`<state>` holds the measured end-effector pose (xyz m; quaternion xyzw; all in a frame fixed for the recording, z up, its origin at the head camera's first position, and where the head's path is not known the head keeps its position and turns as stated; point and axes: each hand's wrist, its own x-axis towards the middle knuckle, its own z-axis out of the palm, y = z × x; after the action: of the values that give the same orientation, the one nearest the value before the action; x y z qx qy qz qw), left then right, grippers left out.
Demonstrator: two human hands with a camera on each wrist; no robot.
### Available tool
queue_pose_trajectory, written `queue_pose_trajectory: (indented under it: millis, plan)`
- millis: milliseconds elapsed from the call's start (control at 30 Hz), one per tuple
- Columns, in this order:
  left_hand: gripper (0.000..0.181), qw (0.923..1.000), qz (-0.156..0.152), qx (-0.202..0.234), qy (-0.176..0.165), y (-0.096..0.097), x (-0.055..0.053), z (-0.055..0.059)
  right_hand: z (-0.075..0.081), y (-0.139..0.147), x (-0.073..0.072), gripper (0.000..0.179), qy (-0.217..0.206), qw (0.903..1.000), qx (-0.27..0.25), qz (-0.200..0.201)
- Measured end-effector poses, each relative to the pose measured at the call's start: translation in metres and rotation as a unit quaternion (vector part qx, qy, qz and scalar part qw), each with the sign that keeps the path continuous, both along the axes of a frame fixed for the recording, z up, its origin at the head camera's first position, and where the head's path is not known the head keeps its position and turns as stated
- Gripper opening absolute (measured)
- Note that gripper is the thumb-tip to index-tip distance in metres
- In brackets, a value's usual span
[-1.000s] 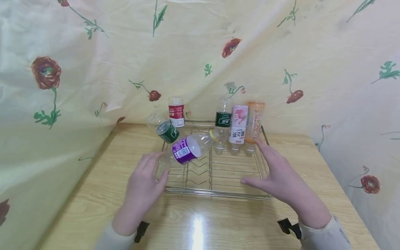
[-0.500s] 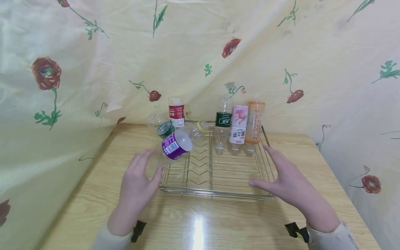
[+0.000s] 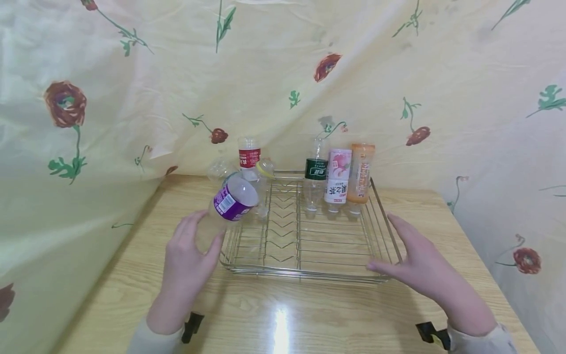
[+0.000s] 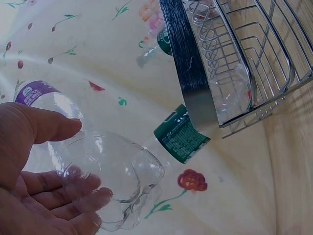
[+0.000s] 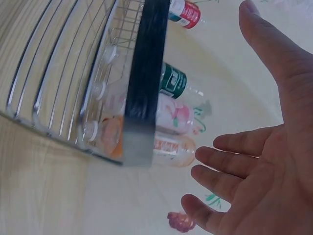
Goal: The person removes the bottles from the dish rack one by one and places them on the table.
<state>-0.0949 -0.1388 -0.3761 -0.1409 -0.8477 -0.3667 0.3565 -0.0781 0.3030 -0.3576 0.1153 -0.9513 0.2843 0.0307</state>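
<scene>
In the head view my left hand (image 3: 190,255) grips a clear plastic bottle with a purple label (image 3: 232,201) by its base end. The bottle is tilted, its yellow cap (image 3: 266,167) pointing away over the left side of a wire rack (image 3: 305,274). In the left wrist view, thumb and fingers lie around the clear bottle's body (image 4: 115,169). A green-labelled bottle (image 4: 181,134) leans behind it, mostly covered in the head view. My right hand (image 3: 429,275) is beside the rack's right side, fingers spread and holding nothing; its bare palm shows in the right wrist view.
Cap-down along the rack's back right stand a green-labelled bottle (image 3: 315,172), a pink bottle (image 3: 338,174) and an orange bottle (image 3: 360,172). A red-labelled bottle (image 3: 249,155) stands at the back left. Flowered cloth (image 3: 283,73) rises behind the wooden table (image 3: 247,314).
My left hand has moved left and slightly toward me with the purple-labelled bottle, whose cap has swung left and farther back. My right hand has drifted right, away from the rack's middle.
</scene>
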Motion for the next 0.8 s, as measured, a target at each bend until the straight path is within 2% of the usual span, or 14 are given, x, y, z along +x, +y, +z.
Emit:
queue_pose_trajectory:
  millis: [233, 800]
  plan:
    - [0.056, 0.9997, -0.001, 0.018, 0.016, -0.003, -0.001, 0.0, -0.006, 0.01, 0.004, 0.125, -0.032, 0.9995, 0.004, -0.002]
    - [0.055, 0.9987, 0.021, 0.042, 0.021, -0.008, -0.001, -0.003, -0.021, 0.023, 0.004, 0.127, -0.051, 0.9986, 0.011, -0.013]
